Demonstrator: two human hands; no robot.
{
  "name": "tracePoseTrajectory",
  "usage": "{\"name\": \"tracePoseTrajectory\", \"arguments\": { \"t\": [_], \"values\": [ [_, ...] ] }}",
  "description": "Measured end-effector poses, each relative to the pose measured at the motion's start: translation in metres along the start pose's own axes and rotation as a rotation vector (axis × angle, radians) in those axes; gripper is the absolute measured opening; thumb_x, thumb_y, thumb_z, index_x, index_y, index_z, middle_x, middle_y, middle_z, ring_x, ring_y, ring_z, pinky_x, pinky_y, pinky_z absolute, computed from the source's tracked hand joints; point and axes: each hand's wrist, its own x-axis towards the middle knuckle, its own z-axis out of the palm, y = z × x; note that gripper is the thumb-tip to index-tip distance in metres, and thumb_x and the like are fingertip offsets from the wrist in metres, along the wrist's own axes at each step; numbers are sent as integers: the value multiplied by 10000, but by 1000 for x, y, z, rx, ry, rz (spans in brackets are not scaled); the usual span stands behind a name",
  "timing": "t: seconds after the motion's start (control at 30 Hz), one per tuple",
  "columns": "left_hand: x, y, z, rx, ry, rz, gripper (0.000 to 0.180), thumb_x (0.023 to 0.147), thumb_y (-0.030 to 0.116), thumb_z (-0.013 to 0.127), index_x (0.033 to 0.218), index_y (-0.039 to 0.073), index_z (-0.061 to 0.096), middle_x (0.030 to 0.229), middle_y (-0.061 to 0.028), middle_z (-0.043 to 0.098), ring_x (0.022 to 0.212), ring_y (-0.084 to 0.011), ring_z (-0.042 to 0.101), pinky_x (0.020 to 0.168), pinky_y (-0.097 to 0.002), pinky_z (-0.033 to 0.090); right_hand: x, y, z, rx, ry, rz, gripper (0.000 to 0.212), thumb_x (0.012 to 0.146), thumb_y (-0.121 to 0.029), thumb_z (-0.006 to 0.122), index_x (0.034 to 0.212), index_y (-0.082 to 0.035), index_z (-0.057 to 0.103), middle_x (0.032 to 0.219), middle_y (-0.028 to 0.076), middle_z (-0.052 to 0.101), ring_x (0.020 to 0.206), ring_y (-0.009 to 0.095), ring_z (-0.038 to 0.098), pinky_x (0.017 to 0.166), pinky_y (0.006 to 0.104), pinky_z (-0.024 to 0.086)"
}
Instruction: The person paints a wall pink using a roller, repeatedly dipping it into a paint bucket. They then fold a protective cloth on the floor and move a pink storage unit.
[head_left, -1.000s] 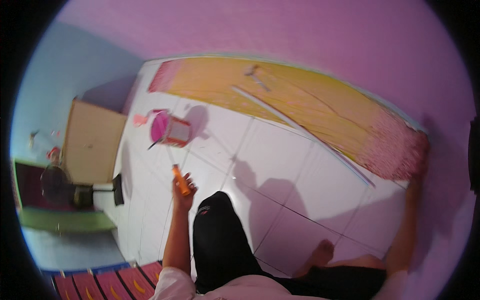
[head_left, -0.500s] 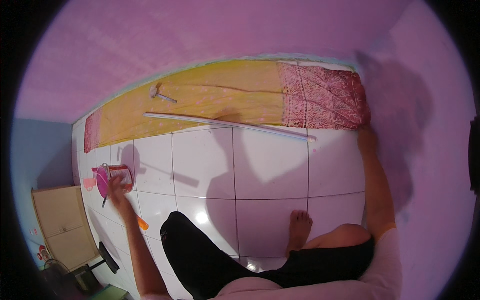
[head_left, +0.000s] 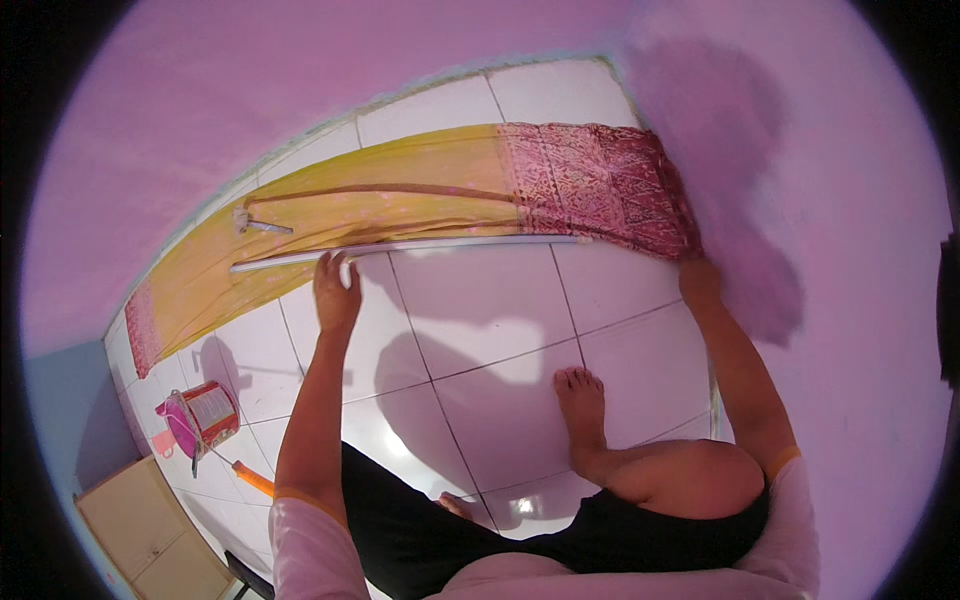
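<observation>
A long yellow cloth [head_left: 400,165] with red patterned ends lies on the tiles along the pink wall. My right hand [head_left: 700,278] is closed on the corner of its red end, beside the right-hand wall. A long pale pole [head_left: 450,244] rests along the near edge of the cloth. Just at the near side of that pole is my left hand [head_left: 338,290], fingers apart and holding nothing; whether the fingertips touch the pole I cannot tell. On the yellow part lies a small tool with a short grey handle [head_left: 268,227], its head pale.
At the left, a paint can [head_left: 212,415] with pink paint lies close to a tool with an orange handle [head_left: 253,478]. A beige cabinet [head_left: 150,530] stands at the lower left. My bare foot [head_left: 582,410] is on the white tiles, near the right wall.
The cloth's right part has come away from the far wall, uncovering a strip of tiles. My left hand has moved from beside the paint can to the pole. My right hand stays on the corner.
</observation>
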Motion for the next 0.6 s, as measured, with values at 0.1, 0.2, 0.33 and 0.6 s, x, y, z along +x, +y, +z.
{"name": "tracePoseTrajectory", "arguments": {
  "t": [0.1, 0.2, 0.33, 0.6],
  "values": [
    [23, 87, 47, -181, -117, 371, 405, 934, 227, 669, 1269, 4, 629, 1327, -247, 610, 1293, -409, 535, 1136, -484, 403, -5, -1, -2, 1, -41, -89, 243, 951, -129, 527, 1076, -21, 706, 1071, 206, 717, 975, 400, 700, 833, 522, 572],
    [16, 205, 99, -289, -257, 569, 472, 926, 224, 674, 1357, 53, 587, 1439, -206, 534, 1380, -398, 456, 1188, -489, 338, -9, -11, -12, 83, 121, -154, 303, 937, -44, 468, 1195, -15, 625, 1170, 199, 673, 1032, 385, 677, 834, 525, 563],
    [16, 283, 130, -139, -415, 625, 526, 929, 310, 640, 1370, 30, 572, 1457, -188, 520, 1416, -397, 408, 1206, -506, 300, -9, -32, -38, 127, -144, -95, 390, 923, -29, 471, 1299, -15, 574, 1208, 219, 659, 1081, 402, 659, 884, 529, 548],
    [17, 287, 136, -21, -351, 748, 610, 904, 395, 635, 1391, 32, 569, 1493, -144, 489, 1410, -328, 408, 1186, -507, 314, -40, -50, -63, 208, -227, 34, 446, 928, -33, 465, 1367, -24, 545, 1214, 240, 649, 1094, 424, 654, 902, 536, 542]
  ]
}}
